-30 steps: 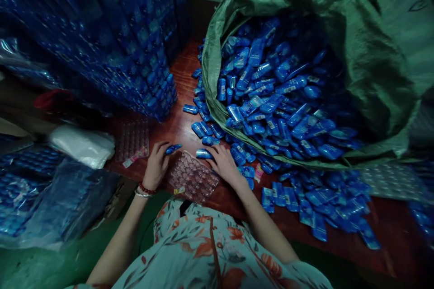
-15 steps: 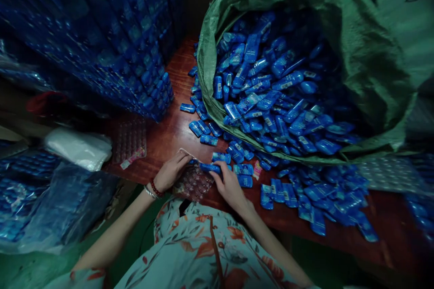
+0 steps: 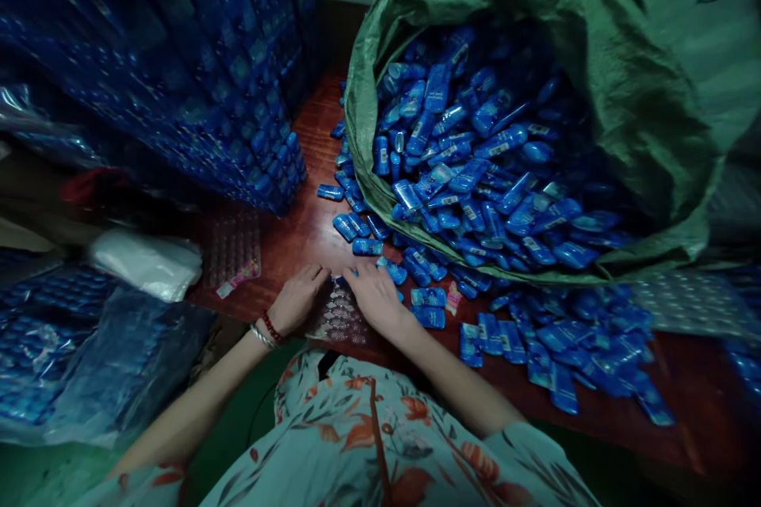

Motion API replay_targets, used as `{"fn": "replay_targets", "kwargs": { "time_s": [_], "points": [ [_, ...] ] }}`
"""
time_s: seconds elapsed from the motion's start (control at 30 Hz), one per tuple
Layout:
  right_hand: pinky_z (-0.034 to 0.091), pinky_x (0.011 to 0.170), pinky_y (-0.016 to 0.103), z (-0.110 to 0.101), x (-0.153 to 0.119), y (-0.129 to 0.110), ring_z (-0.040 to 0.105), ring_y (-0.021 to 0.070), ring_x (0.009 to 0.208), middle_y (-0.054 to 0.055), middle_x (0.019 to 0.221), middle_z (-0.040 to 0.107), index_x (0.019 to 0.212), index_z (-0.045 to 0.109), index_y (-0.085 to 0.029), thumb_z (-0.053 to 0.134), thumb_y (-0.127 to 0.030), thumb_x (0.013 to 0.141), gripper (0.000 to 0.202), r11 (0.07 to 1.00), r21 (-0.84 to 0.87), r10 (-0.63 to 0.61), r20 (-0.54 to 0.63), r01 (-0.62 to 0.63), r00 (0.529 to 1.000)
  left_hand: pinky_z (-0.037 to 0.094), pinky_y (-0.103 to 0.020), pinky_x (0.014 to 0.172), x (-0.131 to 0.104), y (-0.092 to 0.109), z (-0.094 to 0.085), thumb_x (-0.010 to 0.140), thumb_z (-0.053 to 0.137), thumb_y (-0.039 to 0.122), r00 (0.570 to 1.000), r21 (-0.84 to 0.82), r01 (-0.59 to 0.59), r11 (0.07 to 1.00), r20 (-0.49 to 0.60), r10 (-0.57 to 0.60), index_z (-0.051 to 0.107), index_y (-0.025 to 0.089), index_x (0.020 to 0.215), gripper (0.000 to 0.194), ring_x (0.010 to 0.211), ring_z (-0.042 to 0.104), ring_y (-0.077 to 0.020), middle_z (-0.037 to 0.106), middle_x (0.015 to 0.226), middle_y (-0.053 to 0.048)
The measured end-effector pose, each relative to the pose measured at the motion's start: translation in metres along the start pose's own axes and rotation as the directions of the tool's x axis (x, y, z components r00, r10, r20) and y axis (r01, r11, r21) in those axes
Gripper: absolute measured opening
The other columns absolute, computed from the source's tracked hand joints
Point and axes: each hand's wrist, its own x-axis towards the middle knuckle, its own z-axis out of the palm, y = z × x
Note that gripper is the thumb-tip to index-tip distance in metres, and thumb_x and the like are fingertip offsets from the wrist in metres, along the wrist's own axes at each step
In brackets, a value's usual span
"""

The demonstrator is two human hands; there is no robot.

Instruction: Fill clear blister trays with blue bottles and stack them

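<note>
A clear plastic blister tray (image 3: 342, 317) with rows of round hollows lies on the wooden table in front of me. My left hand (image 3: 297, 299) is at its far left edge, fingers bent and closed on the rim. My right hand (image 3: 377, 299) reaches over the tray's far right part with its fingers curled down. A bit of a small blue wrapped container (image 3: 341, 280) shows between the fingertips of both hands. The right fingers press on it, and most of it is hidden. Another blue container (image 3: 392, 270) lies just beyond my right hand.
A large green woven sack (image 3: 364, 166) full of blue containers (image 3: 469, 174) lies open at the back right. More form a loose heap (image 3: 586, 341) on the right. Packed blue stacks (image 3: 238, 95) rise at the left. An unfilled tray (image 3: 231, 249) and white plastic bags (image 3: 146, 257) lie left.
My right hand has moved left and over the tray with the blue container it held upright in a pinch. My left hand has shifted slightly left, still at the tray's far edge.
</note>
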Motion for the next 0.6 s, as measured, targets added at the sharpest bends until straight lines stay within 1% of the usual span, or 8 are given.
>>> {"fn": "replay_targets", "kwargs": {
  "time_s": [0.1, 0.2, 0.33, 0.4, 0.5, 0.6],
  "points": [
    [0.039, 0.076, 0.038, -0.007, 0.018, 0.003, 0.054, 0.0253, 0.09, 0.011, 0.094, 0.061, 0.103, 0.059, -0.02, 0.037, -0.009, 0.087, 0.029, 0.996, -0.042, -0.078, 0.005, 0.078, 0.997, 0.046, -0.036, 0.081, 0.001, 0.006, 0.007, 0.082, 0.034, 0.002, 0.993, 0.026, 0.105, 0.994, -0.056, -0.103, 0.052, 0.015, 0.104, 0.031, 0.089, 0.052, -0.0215, 0.056, 0.097, -0.01],
    [0.037, 0.077, 0.04, -0.01, 0.031, 0.003, 0.054, 0.0275, 0.091, 0.013, 0.094, 0.063, 0.101, 0.061, -0.016, 0.042, -0.01, 0.086, 0.025, 0.981, -0.094, -0.164, 0.046, 0.167, 0.985, 0.046, -0.036, 0.08, 0.006, 0.01, 0.011, 0.081, 0.032, 0.001, 0.985, 0.028, 0.143, 0.989, -0.101, -0.14, 0.053, 0.014, 0.103, 0.033, 0.088, 0.052, -0.0218, 0.056, 0.096, -0.01],
    [0.037, 0.077, 0.04, -0.01, 0.042, 0.001, 0.054, 0.0282, 0.09, 0.014, 0.091, 0.065, 0.097, 0.062, -0.011, 0.043, -0.011, 0.086, 0.022, 0.96, -0.143, -0.225, 0.123, 0.241, 0.967, 0.046, -0.036, 0.08, 0.011, 0.009, 0.014, 0.08, 0.032, 0.0, 0.983, -0.004, 0.126, 0.992, -0.136, -0.126, 0.053, 0.015, 0.101, 0.033, 0.088, 0.052, -0.0225, 0.056, 0.094, -0.01],
    [0.037, 0.077, 0.04, -0.01, 0.044, 0.001, 0.055, 0.0272, 0.089, 0.015, 0.09, 0.065, 0.095, 0.062, -0.01, 0.042, -0.011, 0.086, 0.022, 0.955, -0.143, -0.241, 0.135, 0.259, 0.961, 0.046, -0.036, 0.079, 0.011, 0.005, 0.015, 0.079, 0.033, 0.001, 0.984, -0.039, 0.101, 0.994, -0.147, -0.105, 0.053, 0.015, 0.101, 0.033, 0.088, 0.052, -0.0224, 0.056, 0.093, -0.01],
    [0.038, 0.08, 0.038, -0.008, 0.041, -0.001, 0.056, 0.0246, 0.088, 0.013, 0.091, 0.065, 0.095, 0.06, -0.011, 0.041, -0.009, 0.086, 0.022, 0.957, -0.122, -0.253, 0.099, 0.264, 0.963, 0.046, -0.036, 0.08, 0.011, -0.001, 0.016, 0.078, 0.035, 0.001, 0.984, -0.07, 0.049, 0.996, -0.166, -0.06, 0.052, 0.015, 0.103, 0.033, 0.089, 0.053, -0.0228, 0.056, 0.094, -0.01],
    [0.038, 0.082, 0.038, -0.004, 0.035, -0.004, 0.056, 0.0238, 0.088, 0.012, 0.092, 0.064, 0.098, 0.058, -0.01, 0.042, -0.008, 0.085, 0.021, 0.973, -0.113, -0.196, 0.043, 0.2, 0.98, 0.046, -0.037, 0.08, 0.012, -0.004, 0.017, 0.076, 0.035, 0.0, 0.984, -0.058, 0.02, 0.998, -0.174, -0.03, 0.052, 0.013, 0.102, 0.034, 0.089, 0.053, -0.0243, 0.057, 0.095, -0.012]
  ]
}}
